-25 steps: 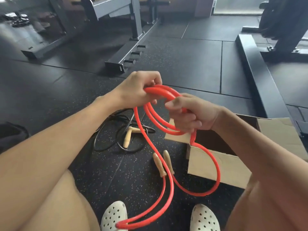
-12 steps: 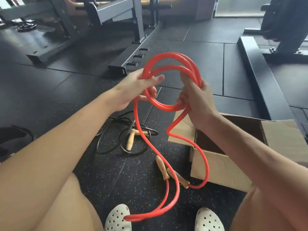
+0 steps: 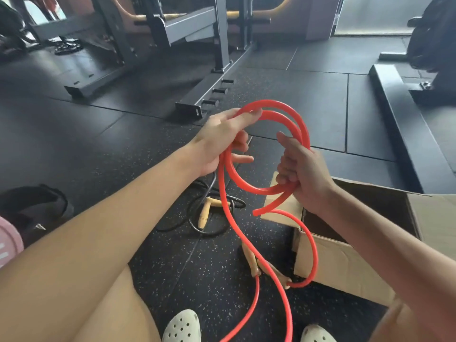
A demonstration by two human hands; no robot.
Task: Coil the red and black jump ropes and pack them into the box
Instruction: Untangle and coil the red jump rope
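Your right hand (image 3: pixel 302 174) is clenched on the gathered loops of the red jump rope (image 3: pixel 267 154), anchoring the coil, while your left hand (image 3: pixel 222 141) pinches the top loop to shape it. The black jump rope (image 3: pixel 212 208) waits on the floor beside the open cardboard box (image 3: pixel 345 265).
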